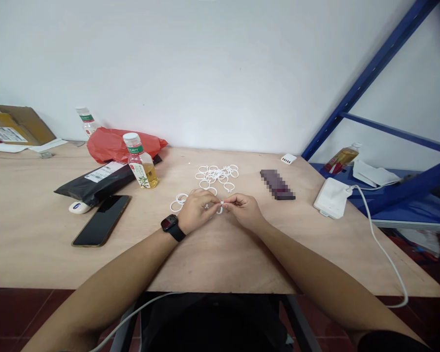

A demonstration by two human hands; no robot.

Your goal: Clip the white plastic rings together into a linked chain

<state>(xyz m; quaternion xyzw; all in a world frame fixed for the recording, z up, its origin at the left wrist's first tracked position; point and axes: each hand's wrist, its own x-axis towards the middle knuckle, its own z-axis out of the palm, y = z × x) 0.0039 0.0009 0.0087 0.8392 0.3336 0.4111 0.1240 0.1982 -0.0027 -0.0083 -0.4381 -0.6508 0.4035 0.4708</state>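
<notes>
My left hand (198, 209), with a black watch on its wrist, and my right hand (244, 209) meet at the middle of the wooden table (40, 234). Both pinch a small white ring (220, 207) between their fingertips. A loose pile of several white rings (217, 175) lies just beyond the hands. Two more white rings (179, 201) rest to the left of my left hand.
On the left lie a black phone (101, 220), a white mouse (79, 207), a black package (102, 180), a red bag (113, 143) and two drink bottles (142, 162). A dark blurred bar (277, 184), a white power bank (332, 197) with cable and blue shelving (381, 127) sit to the right.
</notes>
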